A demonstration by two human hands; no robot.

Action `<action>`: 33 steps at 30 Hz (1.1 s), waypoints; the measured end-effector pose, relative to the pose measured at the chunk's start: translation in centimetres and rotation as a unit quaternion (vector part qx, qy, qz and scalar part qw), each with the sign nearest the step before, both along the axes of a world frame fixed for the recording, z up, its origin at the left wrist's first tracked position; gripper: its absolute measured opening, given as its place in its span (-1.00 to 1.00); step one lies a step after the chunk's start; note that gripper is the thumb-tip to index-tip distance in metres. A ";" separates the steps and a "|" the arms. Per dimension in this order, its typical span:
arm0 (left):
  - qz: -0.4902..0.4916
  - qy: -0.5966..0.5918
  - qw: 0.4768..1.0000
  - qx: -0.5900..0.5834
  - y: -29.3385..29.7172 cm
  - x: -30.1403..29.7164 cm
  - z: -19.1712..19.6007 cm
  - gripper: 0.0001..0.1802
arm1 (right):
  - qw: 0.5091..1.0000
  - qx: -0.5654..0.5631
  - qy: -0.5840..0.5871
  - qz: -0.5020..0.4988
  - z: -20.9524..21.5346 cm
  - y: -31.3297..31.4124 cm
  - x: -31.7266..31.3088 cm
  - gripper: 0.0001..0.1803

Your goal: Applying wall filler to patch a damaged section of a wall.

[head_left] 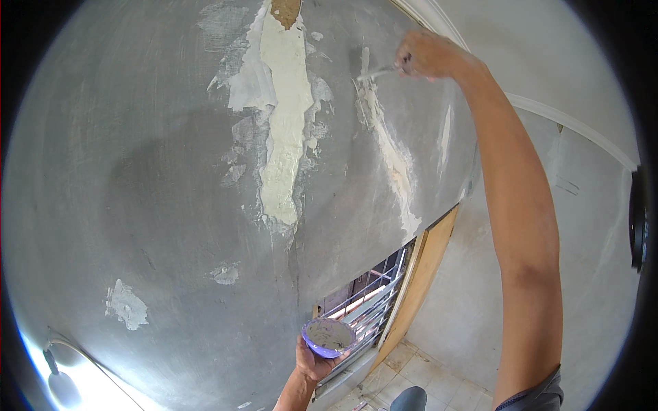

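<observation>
Low in the picture, my left hand point(310, 363) cups a small purple bowl point(325, 352) from beneath and the side. Grey-white filler paste point(329, 334) lies in the bowl. High on the right, my right hand point(430, 56) is closed round a putty knife point(378, 72); its handle is mostly hidden by the fingers. The blade, slightly blurred, is at the top of a narrow whitish filler streak point(394, 161) on the grey wall point(171, 198). Left of it runs a wider pale filler strip point(286, 130), with brown material point(286, 12) exposed at its upper end.
A barred window opening point(370, 294) with a wooden board point(418, 277) beside it is below the streak. White moulding point(569, 120) runs along the upper right. A lit lamp point(63, 383) stands at lower left, and floor tiles point(425, 373) show at the bottom.
</observation>
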State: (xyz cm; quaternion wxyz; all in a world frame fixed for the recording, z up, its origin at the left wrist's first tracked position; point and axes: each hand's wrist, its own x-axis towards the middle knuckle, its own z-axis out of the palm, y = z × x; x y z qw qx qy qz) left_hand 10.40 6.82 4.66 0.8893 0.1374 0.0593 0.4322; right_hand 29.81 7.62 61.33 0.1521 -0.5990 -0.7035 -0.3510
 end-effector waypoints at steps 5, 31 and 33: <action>0.001 -0.013 1.000 -0.020 -0.1 -1.2 -0.8 -0.22 | 0.999 -0.013 0.032 0.002 -5.7 1.2 1.8 -0.80; 0.003 -0.020 1.000 -0.004 -0.1 -0.6 -0.4 -0.24 | 0.998 0.052 -0.024 0.024 0.8 0.1 -4.8 -0.87; 0.004 -0.030 1.000 0.004 -0.2 -0.8 -0.4 -0.24 | 0.997 0.071 -0.013 0.023 0.0 -0.1 -3.8 -0.86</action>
